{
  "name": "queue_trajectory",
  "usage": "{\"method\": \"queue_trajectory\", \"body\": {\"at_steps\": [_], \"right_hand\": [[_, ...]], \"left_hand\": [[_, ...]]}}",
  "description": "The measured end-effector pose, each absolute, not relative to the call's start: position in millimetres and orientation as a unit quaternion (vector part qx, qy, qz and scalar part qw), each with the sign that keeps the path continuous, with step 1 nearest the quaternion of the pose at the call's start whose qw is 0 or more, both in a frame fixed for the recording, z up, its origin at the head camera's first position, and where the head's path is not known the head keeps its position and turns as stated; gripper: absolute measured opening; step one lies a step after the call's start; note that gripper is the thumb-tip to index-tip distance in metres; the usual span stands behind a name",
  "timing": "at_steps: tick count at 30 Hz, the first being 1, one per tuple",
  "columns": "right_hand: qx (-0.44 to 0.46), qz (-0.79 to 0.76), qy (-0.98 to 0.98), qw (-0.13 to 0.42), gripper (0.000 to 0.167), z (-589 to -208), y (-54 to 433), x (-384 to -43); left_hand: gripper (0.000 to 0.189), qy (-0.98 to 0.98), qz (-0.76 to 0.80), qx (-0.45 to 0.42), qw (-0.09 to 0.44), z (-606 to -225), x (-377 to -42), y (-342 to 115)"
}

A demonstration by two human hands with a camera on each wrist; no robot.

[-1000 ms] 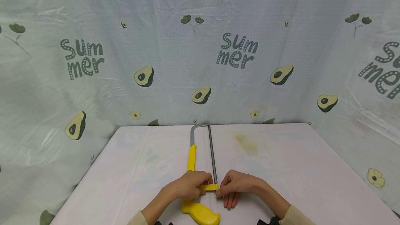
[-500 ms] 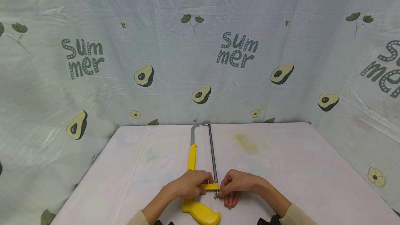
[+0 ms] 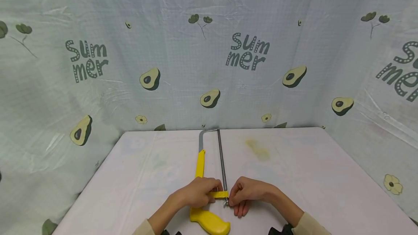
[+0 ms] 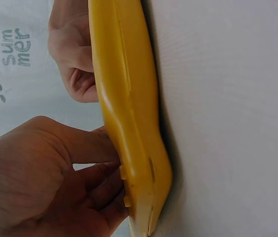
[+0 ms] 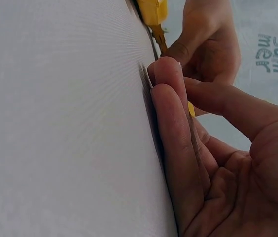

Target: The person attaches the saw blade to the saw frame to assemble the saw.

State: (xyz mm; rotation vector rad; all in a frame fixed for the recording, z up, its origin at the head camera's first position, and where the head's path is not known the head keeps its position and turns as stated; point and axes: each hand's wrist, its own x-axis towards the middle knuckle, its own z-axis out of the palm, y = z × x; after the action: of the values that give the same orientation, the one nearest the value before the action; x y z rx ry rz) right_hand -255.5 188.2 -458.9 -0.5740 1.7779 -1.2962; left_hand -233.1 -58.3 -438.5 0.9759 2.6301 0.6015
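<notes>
A hacksaw with a yellow handle (image 3: 210, 222) lies flat on the table, its grey blade (image 3: 222, 160) along the right side. My left hand (image 3: 200, 193) holds the yellow frame just above the handle, thumb and fingers round it; the left wrist view shows that hand (image 4: 30, 173) behind the handle (image 4: 129, 98). At the blade's near end sits a small metal wing nut (image 3: 226, 202). My right hand (image 3: 246, 193) pinches at its right side with thumb and forefinger. In the right wrist view the other fingers (image 5: 176, 133) rest low by the table; the pinching tips are partly hidden.
A white cloth-covered table (image 3: 310, 177) carries a yellowish stain (image 3: 257, 150) right of the blade. Behind and beside it hangs a pale curtain (image 3: 183, 53) printed with avocados. Dark straps (image 3: 281, 230) show at the wrists by the front edge.
The right thumb and forefinger have shifted slightly right, and more of the wing nut shows, turned to a different angle. The left hand and the hacksaw stay in place.
</notes>
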Motion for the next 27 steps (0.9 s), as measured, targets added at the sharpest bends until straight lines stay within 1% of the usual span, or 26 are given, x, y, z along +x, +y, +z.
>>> {"method": "queue_trajectory", "body": {"at_steps": [14,27], "right_hand": [[-0.216,-0.515,0.714,0.423,0.013,-459.0,185.6,-254.7],[-0.222,-0.515,0.713,0.420,0.015,-458.2,185.9,-254.5]], "left_hand": [[0.022,0.910,0.205,0.336,0.133,-438.5,-233.0,-58.3],[0.022,0.908,0.209,0.339,0.133,-438.6,-233.3,-59.2]]}}
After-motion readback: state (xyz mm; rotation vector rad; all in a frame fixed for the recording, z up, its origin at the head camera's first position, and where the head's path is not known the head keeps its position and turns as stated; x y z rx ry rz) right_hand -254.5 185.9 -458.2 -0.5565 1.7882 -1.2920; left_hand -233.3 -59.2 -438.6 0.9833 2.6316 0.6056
